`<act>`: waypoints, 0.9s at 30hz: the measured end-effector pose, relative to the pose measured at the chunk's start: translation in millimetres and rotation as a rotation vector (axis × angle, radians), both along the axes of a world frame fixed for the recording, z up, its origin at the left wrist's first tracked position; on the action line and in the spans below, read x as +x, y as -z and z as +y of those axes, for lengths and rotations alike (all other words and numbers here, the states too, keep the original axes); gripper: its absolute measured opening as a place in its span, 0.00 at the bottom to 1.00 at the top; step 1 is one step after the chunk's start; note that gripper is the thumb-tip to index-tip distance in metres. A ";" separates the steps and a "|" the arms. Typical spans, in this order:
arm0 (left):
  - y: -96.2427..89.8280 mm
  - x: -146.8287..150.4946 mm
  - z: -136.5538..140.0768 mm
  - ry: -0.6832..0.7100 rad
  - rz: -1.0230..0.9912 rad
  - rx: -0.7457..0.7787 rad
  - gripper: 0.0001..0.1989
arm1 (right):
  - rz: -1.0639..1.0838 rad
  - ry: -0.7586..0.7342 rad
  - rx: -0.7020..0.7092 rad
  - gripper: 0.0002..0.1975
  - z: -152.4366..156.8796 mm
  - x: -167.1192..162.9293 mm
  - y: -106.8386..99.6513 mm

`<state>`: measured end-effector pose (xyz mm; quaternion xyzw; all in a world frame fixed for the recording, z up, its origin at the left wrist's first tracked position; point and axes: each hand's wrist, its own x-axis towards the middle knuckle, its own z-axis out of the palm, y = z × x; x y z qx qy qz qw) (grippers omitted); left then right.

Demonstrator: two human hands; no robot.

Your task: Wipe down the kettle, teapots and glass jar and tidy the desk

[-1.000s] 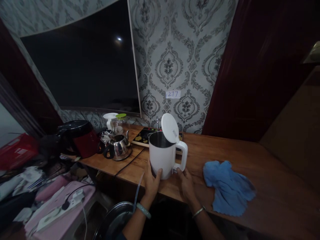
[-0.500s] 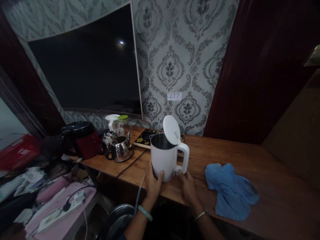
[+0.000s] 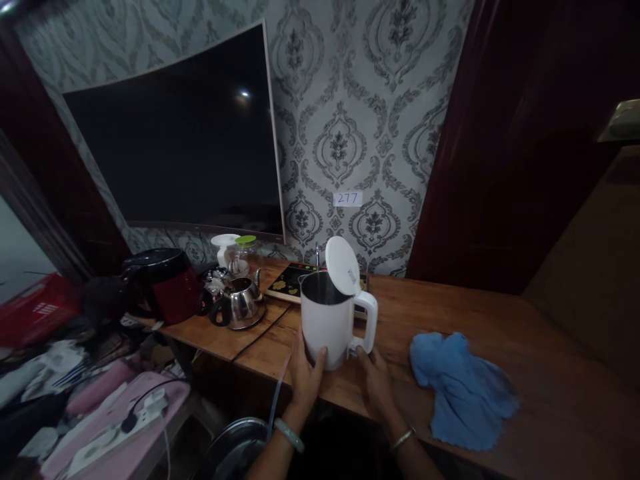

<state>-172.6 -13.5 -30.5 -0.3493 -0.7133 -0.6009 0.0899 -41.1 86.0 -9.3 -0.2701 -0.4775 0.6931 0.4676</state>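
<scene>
A white electric kettle [image 3: 324, 331] stands upright at the front of the wooden table, its round lid [image 3: 343, 265] tilted up and its dark metal inside showing. My left hand [image 3: 307, 377] wraps round the lower left of the body, thumb on the near side. At the lower right, my right hand [image 3: 376, 379] grips the bottom of the handle [image 3: 371, 320]; some of its fingers are hidden behind. Behind the kettle lies a black induction cooker [image 3: 283, 285], partly covered by it. To the left sits a small steel teapot [image 3: 244, 303] with a black handle.
A blue cloth [image 3: 463, 390] lies on the table [image 3: 435, 300] at right. Farther left stand a red and black appliance [image 3: 173, 287] and a green-lidded glass jar [image 3: 245, 250]. Below the front edge are a metal basin [image 3: 237, 448], a clear hose [image 3: 275, 403] and a power strip [image 3: 117, 437].
The view has tilted slightly, so everything sits a little lower in the picture. Both hands keep the same hold on the kettle, and its lid is still up.
</scene>
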 end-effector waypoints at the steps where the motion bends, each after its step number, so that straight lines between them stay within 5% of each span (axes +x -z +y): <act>1: -0.1 -0.1 -0.2 0.002 -0.009 -0.001 0.38 | -0.001 -0.002 -0.001 0.28 -0.2 0.1 0.3; 27: -1.1 1.6 -1.7 0.034 -0.031 -0.011 0.37 | -0.045 -0.007 -0.016 0.29 3.3 0.9 7.0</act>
